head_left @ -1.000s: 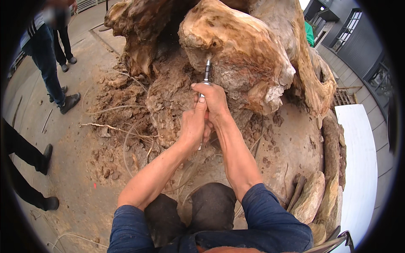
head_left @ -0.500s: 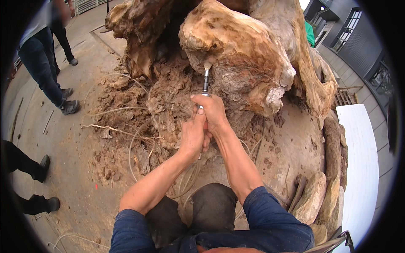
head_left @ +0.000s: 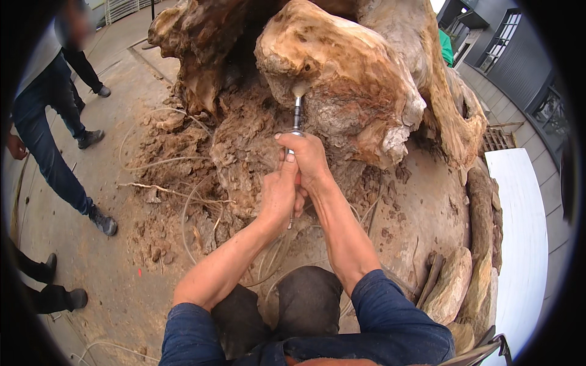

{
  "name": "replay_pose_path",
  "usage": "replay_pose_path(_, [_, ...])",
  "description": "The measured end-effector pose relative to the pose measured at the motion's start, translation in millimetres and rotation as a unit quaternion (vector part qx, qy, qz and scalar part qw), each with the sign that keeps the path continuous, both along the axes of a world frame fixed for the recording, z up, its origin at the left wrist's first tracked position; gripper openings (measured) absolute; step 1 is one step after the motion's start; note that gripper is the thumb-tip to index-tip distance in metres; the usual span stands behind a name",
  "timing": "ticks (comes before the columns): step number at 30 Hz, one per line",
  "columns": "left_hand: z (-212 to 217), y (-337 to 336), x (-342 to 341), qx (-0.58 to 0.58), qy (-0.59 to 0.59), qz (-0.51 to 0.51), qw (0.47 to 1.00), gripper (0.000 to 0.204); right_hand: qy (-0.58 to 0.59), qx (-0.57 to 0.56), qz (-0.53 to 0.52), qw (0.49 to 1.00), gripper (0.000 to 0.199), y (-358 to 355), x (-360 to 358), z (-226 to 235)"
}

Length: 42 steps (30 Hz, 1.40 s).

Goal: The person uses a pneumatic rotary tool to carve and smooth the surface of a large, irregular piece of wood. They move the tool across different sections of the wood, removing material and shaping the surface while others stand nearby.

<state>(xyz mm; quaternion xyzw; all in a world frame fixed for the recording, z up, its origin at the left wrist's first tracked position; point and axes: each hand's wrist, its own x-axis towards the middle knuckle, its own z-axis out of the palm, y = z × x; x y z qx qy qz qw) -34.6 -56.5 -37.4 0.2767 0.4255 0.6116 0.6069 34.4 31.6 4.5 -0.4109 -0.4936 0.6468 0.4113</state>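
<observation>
The fingers of the right hand curl tightly around the metal shaft of a slim air-driven chisel, clamped just below its shiny collar, with the thumb laid along the near side. Directly beneath it, the left hand wraps its fingers shut around the lower part of the same tool, its index finger stretched upward so it touches the right hand. The two hands press against each other, one above the other, and hide most of the handle. The tool stands nearly upright in the view, and its tip meets the pale, freshly cut underside of a big rounded knob on the tree stump, where light wood dust clouds the contact point. Both bare forearms run down to rolled dark blue sleeves at the lower edge, above bent knees in dark trousers. Thin pale hoses loop over the crumbly reddish wood and the dirt-strewn ground beside the hands. Flat stones lie to the right, near a white slab. On the left, a person's legs in jeans stand on the concrete, well apart from the stump.
</observation>
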Motion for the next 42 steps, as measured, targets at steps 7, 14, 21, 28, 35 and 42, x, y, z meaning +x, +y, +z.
replay_pose_path(7, [12,10,-6,-0.006,0.03,-0.006,1.0,0.07,0.028,-0.007,-0.001,1.0,0.021,7,-2,11])
replay_pose_path(14, [17,-1,-12,-0.009,0.05,-0.014,0.999,0.07,0.054,-0.017,-0.03,0.998,0.021,-11,-5,13])
replay_pose_path(21, [26,-2,-28,-0.025,0.073,-0.024,0.997,0.07,0.09,-0.028,-0.034,0.995,0.02,-10,-16,8])
replay_pose_path(28, [23,4,-38,0.009,0.119,-0.04,0.992,0.07,0.134,-0.009,-0.049,0.99,0.02,-8,-22,13])
replay_pose_path(35, [36,-7,-16,0.027,0.124,-0.032,0.991,0.072,0.111,0.01,-0.039,0.993,0.019,-20,3,31])
replay_pose_path(42, [28,-7,-3,0.018,0.097,-0.003,0.995,0.071,0.1,0.008,0.0,0.995,0.021,-17,10,24])
